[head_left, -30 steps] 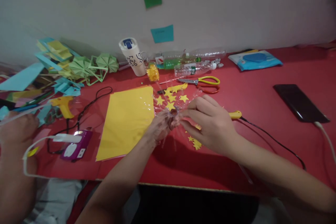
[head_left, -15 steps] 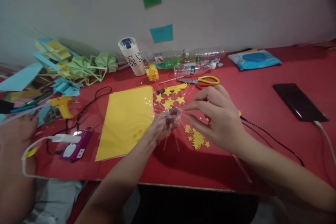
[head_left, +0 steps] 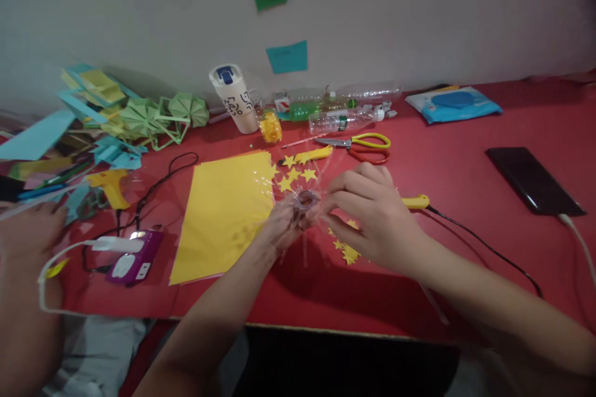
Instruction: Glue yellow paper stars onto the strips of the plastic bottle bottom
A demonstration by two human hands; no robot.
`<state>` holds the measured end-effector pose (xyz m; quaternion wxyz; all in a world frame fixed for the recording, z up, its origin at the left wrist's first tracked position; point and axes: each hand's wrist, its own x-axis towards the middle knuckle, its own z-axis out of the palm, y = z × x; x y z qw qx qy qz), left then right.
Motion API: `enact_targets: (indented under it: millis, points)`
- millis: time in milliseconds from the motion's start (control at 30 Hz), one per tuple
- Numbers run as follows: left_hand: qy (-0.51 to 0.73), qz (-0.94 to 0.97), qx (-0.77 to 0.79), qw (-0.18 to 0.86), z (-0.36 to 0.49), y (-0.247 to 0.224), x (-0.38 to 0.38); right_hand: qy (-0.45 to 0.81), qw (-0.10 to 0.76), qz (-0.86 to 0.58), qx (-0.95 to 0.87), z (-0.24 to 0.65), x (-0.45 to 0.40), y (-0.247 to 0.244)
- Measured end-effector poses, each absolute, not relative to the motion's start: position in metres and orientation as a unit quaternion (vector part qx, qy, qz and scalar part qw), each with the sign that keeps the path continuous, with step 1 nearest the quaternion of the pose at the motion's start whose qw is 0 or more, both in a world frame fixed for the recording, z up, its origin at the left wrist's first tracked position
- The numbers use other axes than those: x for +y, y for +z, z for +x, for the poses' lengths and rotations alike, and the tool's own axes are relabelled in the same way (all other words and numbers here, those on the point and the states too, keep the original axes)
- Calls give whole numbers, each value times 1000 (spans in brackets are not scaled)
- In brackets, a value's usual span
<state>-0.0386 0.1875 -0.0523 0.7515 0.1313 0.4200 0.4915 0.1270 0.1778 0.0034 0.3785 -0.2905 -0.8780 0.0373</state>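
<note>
My left hand (head_left: pixel 286 218) is closed around the neck of a cut clear plastic bottle (head_left: pixel 306 200), its round mouth facing up at me. Thin transparent strips fan out from the neck, hard to see against the red table. Several yellow stars (head_left: pixel 292 175) show among the far strips; I cannot tell whether all are stuck to them. My right hand (head_left: pixel 375 217) is at the right side of the neck, thumb and fingers pinched together by the strips. What those fingertips hold is too small to make out. Under that hand lies a pile of small yellow stars (head_left: pixel 350 249), partly covered.
Yellow paper sheets (head_left: pixel 218 217) lie left of my hands. Scissors (head_left: pixel 358 144), a yellow cutter (head_left: pixel 316 154), plastic bottles (head_left: pixel 344 119) and a tumbler (head_left: pixel 234 99) stand or lie behind. A yellow-handled corded tool (head_left: pixel 416 201) and phone (head_left: pixel 533 180) are right. Another person's arm (head_left: pixel 30 260) rests left.
The bottle piece has turned, its star-bearing strips shifting slightly left. My right hand has moved a little left and down, its fingertips closer to the neck, covering more of the star pile.
</note>
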Motion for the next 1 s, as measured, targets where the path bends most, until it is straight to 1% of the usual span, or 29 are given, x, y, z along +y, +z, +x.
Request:
enact_targets:
  millis: [133,333,533,833,1000]
  points:
    - [499,124,437,737,-39,-49,191,73,354,-259,-896,127,177,5]
    - [495,138,434,740,-44,-48,193,33,338,-280,-898,126,180,-3]
    - [491,160,413,750,-48,-55,192,32,312,-287,-905,125,182,-8]
    - [506,154,473,704,-37,-49,191,57,389,-328,-859,123,177,-4]
    - [508,160,480,698,-35,-54,188,59,400,-314,-859,124,176,-1]
